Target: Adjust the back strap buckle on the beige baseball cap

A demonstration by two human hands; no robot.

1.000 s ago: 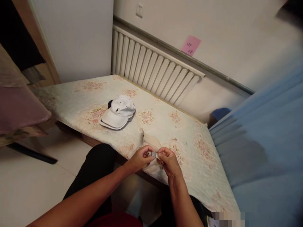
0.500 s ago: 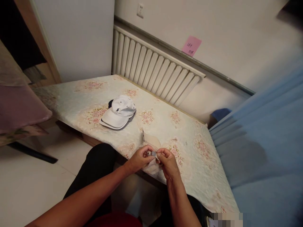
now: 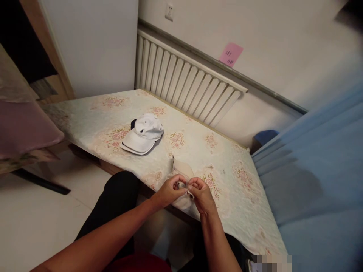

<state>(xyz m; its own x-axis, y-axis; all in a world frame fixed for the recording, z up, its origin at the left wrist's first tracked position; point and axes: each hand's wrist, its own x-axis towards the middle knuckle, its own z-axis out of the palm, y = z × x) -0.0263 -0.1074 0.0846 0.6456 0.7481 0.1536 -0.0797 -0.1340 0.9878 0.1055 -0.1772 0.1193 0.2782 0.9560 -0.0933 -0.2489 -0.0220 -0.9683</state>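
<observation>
A beige cap [image 3: 181, 170] lies at the near edge of a floral-covered mattress [image 3: 232, 189], its back toward me. My left hand [image 3: 168, 192] and my right hand [image 3: 202, 195] meet over the cap's rear strap. Both pinch the small metal buckle [image 3: 183, 185] and the strap between fingertips. Further back on the mattress rests a white cap [image 3: 141, 134] stacked on a darker one, well out of reach of either hand.
A white radiator [image 3: 187, 81] runs along the wall behind the mattress, with a pink note [image 3: 230, 54] above it. Blue fabric [image 3: 314, 181] hangs at the right. A pinkish cushion [image 3: 25, 130] sits at the left. My dark-trousered knee [image 3: 116, 200] is below the mattress edge.
The hands have drawn slightly closer together over the buckle, which is now more covered by the fingers. The caps have not moved.
</observation>
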